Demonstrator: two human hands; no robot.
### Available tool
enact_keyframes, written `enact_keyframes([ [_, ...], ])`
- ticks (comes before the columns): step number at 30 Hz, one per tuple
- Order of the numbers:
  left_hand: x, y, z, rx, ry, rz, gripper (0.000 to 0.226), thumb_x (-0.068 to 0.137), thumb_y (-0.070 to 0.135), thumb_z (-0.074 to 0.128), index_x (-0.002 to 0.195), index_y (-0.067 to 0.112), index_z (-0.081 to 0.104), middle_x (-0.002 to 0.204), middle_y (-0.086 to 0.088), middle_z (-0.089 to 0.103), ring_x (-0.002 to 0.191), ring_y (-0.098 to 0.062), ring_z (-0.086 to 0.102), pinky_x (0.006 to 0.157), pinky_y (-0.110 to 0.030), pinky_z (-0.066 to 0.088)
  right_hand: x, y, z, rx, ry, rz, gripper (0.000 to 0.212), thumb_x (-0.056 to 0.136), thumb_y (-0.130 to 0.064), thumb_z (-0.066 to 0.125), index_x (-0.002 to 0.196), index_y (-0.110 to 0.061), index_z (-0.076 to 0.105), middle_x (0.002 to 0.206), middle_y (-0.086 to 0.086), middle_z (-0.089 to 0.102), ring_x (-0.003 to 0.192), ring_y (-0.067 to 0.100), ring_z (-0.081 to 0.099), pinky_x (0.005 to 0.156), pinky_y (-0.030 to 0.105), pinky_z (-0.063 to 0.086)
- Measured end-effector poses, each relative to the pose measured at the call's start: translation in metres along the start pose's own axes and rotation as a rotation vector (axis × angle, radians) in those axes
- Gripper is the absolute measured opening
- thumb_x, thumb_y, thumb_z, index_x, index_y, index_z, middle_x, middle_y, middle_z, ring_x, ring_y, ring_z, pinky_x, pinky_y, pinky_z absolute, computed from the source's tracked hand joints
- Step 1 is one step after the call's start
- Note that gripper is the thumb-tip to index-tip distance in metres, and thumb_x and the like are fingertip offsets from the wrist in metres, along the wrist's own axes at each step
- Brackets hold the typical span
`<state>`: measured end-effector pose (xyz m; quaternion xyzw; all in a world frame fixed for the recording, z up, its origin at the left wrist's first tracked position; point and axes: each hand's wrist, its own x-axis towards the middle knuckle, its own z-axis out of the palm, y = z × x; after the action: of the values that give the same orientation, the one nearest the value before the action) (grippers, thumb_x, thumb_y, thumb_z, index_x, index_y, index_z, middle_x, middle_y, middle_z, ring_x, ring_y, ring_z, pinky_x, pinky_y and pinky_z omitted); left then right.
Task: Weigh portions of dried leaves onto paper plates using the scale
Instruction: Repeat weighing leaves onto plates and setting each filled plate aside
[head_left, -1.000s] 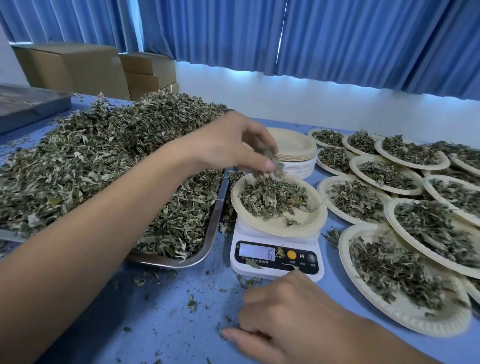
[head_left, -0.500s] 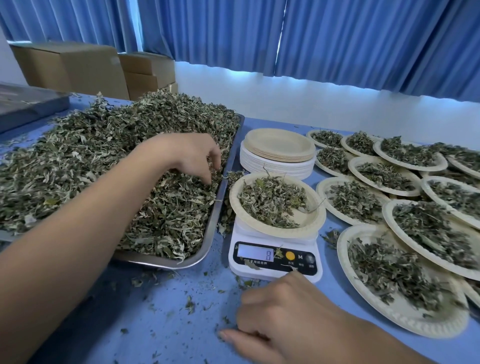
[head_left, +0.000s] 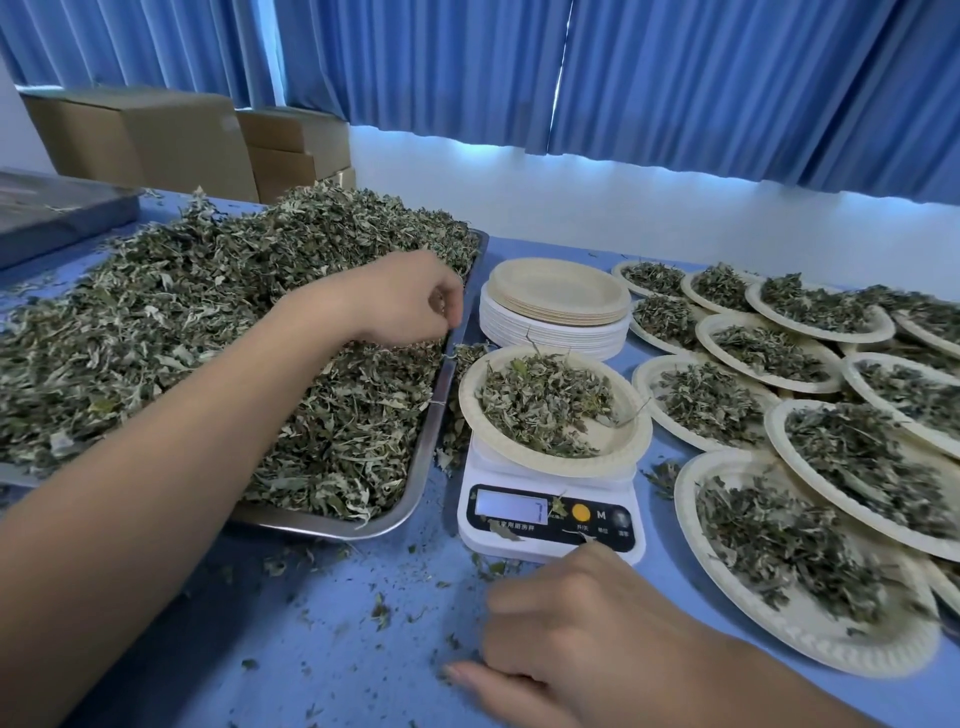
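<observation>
One pinch just landed; the left hand (head_left: 410, 304) is back among the dried leaves (head_left: 208, 322) in the tray (head_left: 415, 499), pinching more, ten o'clock from the paper plate (head_left: 623, 447) on the scale (head_left: 550, 543). Portion seemingly unfinished. Right hand (head_left: 582, 634), six o'clock, rests loosely curled.

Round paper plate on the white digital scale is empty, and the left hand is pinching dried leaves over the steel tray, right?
Not empty: the head view shows the round paper plate on the white digital scale holding dried leaves. The left hand is pinching leaves over the steel tray.
</observation>
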<state>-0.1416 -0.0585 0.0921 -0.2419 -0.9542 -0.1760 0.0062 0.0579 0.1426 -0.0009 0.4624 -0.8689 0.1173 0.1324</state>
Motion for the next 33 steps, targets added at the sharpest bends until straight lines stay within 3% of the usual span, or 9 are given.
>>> enact_keyframes([
  [4, -0.003, 0.018, 0.002, -0.074, 0.004, 0.134, 0.014, 0.089, 0.012, 0.065, 0.095, 0.021, 0.073, 0.085, 0.000, 0.071, 0.077, -0.015, 0.064, 0.069, -0.028, 0.050, -0.002, 0.009, -0.015, -0.050, 0.214, 0.052, 0.044, 0.103, -0.034, 0.059, 0.062, -0.025, 0.046, 0.067, -0.011, 0.027, 0.052, 0.010, 0.027, 0.044, 0.029, 0.031],
  [8, -0.004, 0.026, 0.011, 0.099, -0.082, 0.135, 0.015, 0.093, 0.029, 0.067, 0.106, 0.023, 0.069, 0.086, 0.013, 0.062, 0.076, 0.000, 0.056, 0.063, -0.018, 0.041, 0.004, 0.037, -0.052, -0.194, 0.463, 0.456, 0.039, 0.101, -0.035, 0.055, 0.065, -0.021, 0.050, 0.065, -0.012, 0.044, 0.049, 0.015, 0.046, 0.044, 0.032, 0.041],
  [11, -0.001, 0.030, 0.022, 0.103, -0.072, 0.090, 0.020, 0.090, 0.032, 0.070, 0.106, 0.021, 0.067, 0.082, 0.011, 0.060, 0.073, -0.005, 0.057, 0.065, -0.025, 0.046, 0.005, 0.060, -0.070, -0.410, 0.295, 0.811, 0.030, 0.097, -0.047, 0.052, 0.077, -0.025, 0.052, 0.073, -0.007, 0.054, 0.060, 0.024, 0.057, 0.055, 0.036, 0.050],
  [14, 0.002, 0.034, 0.034, 0.136, -0.042, 0.025, 0.025, 0.086, 0.033, 0.074, 0.106, 0.025, 0.062, 0.083, 0.011, 0.055, 0.079, -0.013, 0.059, 0.071, -0.032, 0.049, 0.005, 0.081, -0.071, -0.479, 0.032, 0.998, 0.032, 0.096, -0.056, 0.047, 0.086, -0.025, 0.048, 0.076, -0.005, 0.057, 0.069, 0.027, 0.059, 0.058, 0.034, 0.045],
  [18, 0.002, 0.040, 0.044, 0.128, -0.001, -0.031, 0.021, 0.083, 0.030, 0.074, 0.100, 0.027, 0.063, 0.082, 0.008, 0.058, 0.074, -0.011, 0.057, 0.063, -0.031, 0.046, 0.009, 0.100, -0.070, -0.225, -0.078, 1.095, 0.028, 0.096, -0.046, 0.056, 0.099, -0.018, 0.059, 0.089, 0.001, 0.063, 0.081, 0.025, 0.061, 0.068, 0.037, 0.051],
  [22, 0.002, 0.050, 0.038, 0.080, 0.090, -0.067, 0.007, 0.085, 0.031, 0.072, 0.089, 0.026, 0.068, 0.079, 0.007, 0.063, 0.071, -0.008, 0.058, 0.057, -0.028, 0.041, 0.010, 0.106, -0.084, 0.050, 0.109, 1.178, 0.039, 0.087, -0.027, 0.068, 0.117, -0.001, 0.067, 0.087, 0.017, 0.075, 0.071, 0.025, 0.068, 0.068, 0.035, 0.056],
  [26, 0.008, 0.076, 0.030, -0.070, 0.149, -0.104, 0.012, 0.085, 0.032, 0.076, 0.087, 0.024, 0.068, 0.085, 0.001, 0.067, 0.078, -0.018, 0.063, 0.070, -0.031, 0.049, -0.004, 0.111, -0.111, 0.095, 0.275, 1.206, 0.025, 0.081, -0.018, 0.073, 0.098, 0.000, 0.075, 0.063, 0.012, 0.071, 0.054, 0.020, 0.058, 0.056, 0.029, 0.046],
  [29, 0.019, 0.109, 0.033, -0.218, 0.152, -0.083, 0.018, 0.083, 0.029, 0.076, 0.088, 0.015, 0.067, 0.080, 0.000, 0.069, 0.064, -0.014, 0.062, 0.057, -0.027, 0.046, -0.027, 0.120, -0.133, 0.060, 0.301, 1.231, 0.012, 0.081, -0.021, 0.078, 0.082, -0.010, 0.075, 0.070, 0.004, 0.072, 0.064, 0.018, 0.064, 0.062, 0.031, 0.052],
  [33, 0.040, 0.165, 0.042, -0.291, 0.095, -0.033, 0.016, 0.083, 0.027, 0.074, 0.086, 0.017, 0.063, 0.073, -0.005, 0.047, 0.059, -0.018, 0.036, 0.049, -0.027, 0.026, -0.070, 0.141, -0.160, 0.067, 0.326, 1.277, 0.011, 0.081, -0.023, 0.082, 0.084, -0.016, 0.074, 0.073, -0.009, 0.061, 0.063, 0.003, 0.055, 0.052, 0.019, 0.039],
])
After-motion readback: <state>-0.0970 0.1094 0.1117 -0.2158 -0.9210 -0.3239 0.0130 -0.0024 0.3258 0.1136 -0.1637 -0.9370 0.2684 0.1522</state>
